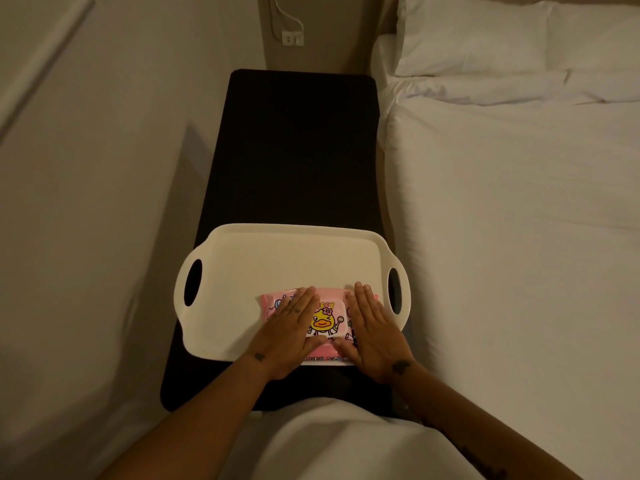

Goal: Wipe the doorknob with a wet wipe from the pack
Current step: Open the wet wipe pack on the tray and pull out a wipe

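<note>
Both hands flat on the wet-wipe pack (pixel 323 320)
Left hand (pixel 289 336) and right hand (pixel 372 336) press open-palmed — gripping nothing — on a white tray (pixel 277 258).

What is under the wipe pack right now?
The pink wipe pack lies on the white tray, which sits on a black bench. Both hands, left and right, rest on the pack, hiding its sides.

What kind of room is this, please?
Probably a bedroom, perhaps a hotel room: a bed with white sheets and pillows, a dark bedside bench, and a wall socket.
</note>
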A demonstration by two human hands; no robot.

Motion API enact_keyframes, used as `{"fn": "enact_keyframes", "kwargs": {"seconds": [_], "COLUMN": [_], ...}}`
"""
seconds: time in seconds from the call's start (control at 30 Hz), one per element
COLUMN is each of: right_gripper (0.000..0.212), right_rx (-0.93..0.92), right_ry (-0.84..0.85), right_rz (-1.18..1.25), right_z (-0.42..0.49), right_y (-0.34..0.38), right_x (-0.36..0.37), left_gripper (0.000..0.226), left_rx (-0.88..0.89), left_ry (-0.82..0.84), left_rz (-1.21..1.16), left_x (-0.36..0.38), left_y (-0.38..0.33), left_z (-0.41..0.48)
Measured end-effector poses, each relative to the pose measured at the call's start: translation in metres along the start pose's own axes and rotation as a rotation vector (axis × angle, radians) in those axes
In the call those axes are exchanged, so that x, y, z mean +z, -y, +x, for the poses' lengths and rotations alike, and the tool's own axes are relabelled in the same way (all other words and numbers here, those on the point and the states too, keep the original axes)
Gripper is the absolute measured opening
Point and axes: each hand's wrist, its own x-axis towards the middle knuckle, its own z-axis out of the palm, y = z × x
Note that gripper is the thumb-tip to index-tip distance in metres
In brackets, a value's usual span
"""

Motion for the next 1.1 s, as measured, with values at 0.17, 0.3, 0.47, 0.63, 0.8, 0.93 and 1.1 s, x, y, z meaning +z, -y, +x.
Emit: {"fn": "enact_keyframes", "kwargs": {"seconds": [0.17, 0.3, 0.47, 0.63, 0.8, 0.93, 1.1], "right_gripper": [0.083, 0.082, 0.083, 0.087, 0.09, 0.09, 0.089], "right_rx": [0.0, 0.004, 0.007, -0.009, -0.004, 0.003, -0.005], "right_ry": [-0.003, 0.0, -0.002, -0.003, 0.01, 0.012, 0.004], "right_rz": [-0.003, 0.0, -0.018, -0.01, -0.002, 0.002, 0.011], "right_z": [0.0004, 0.0005, 0.0007, -0.0006, -0.0006, -0.0001, -0.0002], "right_y": [0.0006, 0.0009, 0.0017, 0.003, 0.0027, 0.0017, 0.0017], "right_x": [-0.0004, 0.0004, 0.0, -0.0019, -0.0018, -0.0007, -0.0012], "left_gripper": [0.078, 0.072, 0.063, 0.068, 0.075, 0.093, 0.095], "left_rx": [0.004, -0.004, -0.03, -0.014, -0.007, -0.014, -0.014], "left_ry": [0.002, 0.002, -0.019, -0.005, 0.029, 0.054, 0.08], "left_rz": [-0.016, -0.046, -0.139, -0.115, -0.092, -0.084, -0.082], "left_x": [-0.0012, -0.0016, -0.0049, -0.0054, -0.0056, -0.007, -0.0084], "left_y": [-0.0007, -0.0009, -0.0034, -0.0025, 0.0001, -0.0002, -0.0005], "left_z": [0.0004, -0.0002, 0.0017, 0.0018, 0.0008, 0.0014, 0.0014]}}
